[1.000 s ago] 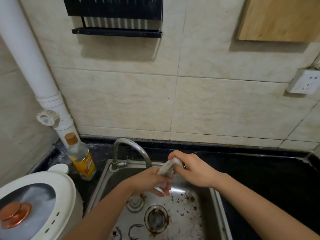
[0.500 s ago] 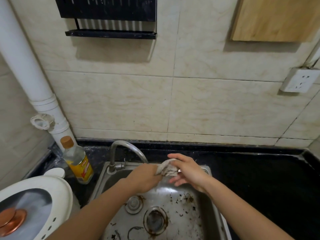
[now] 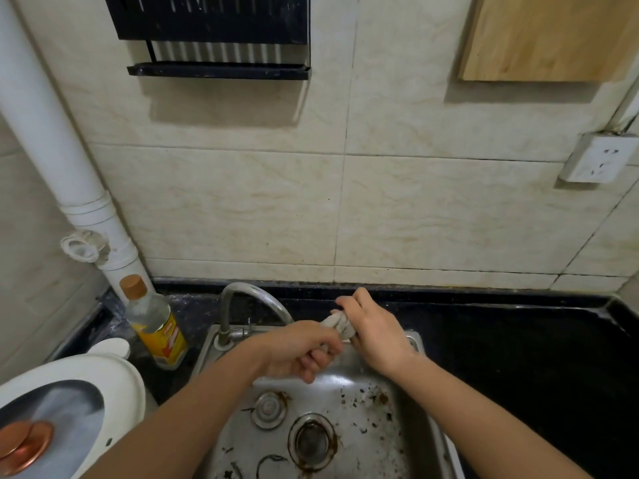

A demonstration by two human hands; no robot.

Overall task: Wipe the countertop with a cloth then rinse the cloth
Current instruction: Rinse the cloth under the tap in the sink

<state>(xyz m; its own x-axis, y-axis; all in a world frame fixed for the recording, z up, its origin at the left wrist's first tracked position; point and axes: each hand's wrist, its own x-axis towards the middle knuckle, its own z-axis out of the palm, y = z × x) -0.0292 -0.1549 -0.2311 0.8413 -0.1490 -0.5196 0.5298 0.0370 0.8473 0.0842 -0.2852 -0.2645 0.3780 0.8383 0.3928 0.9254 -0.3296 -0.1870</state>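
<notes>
— What is the biggest thing around the hands?
— The tiled wall [image 3: 415, 209] beyond them. Under it is the black table [image 3: 518, 357], which runs behind both hands and off to the right of the right one.
— And below them?
— A steel sink [image 3: 345, 383], its floor speckled with dark scraps. Both hands are over its back half.
— To the left?
— Well left of the left hand there is a white rice cooker [image 3: 114, 382] with a copper-coloured knob, and a white pipe [image 3: 45, 133] rises up the corner. A black rack [image 3: 214, 25] hangs on the wall high above the hands, and a wooden board [image 3: 549, 36] is up and to the right of them.
— Anything closer?
— A bottle [image 3: 157, 326] with a yellow label and a brown cap stands on the table left of the left hand, beside the sink's corner. The curved tap [image 3: 256, 293] arches from there toward the left hand, which hides its spout end. A white socket [image 3: 598, 159] sits on the wall far up to the right.
— And the hands themselves?
— The left hand [image 3: 297, 347] has its fingers curled round the lower end of a grey cloth [image 3: 340, 323], and the right hand [image 3: 377, 330] is wrapped round the upper end. The cloth is bunched and twisted between them, above the sink, just right of the tap.
</notes>
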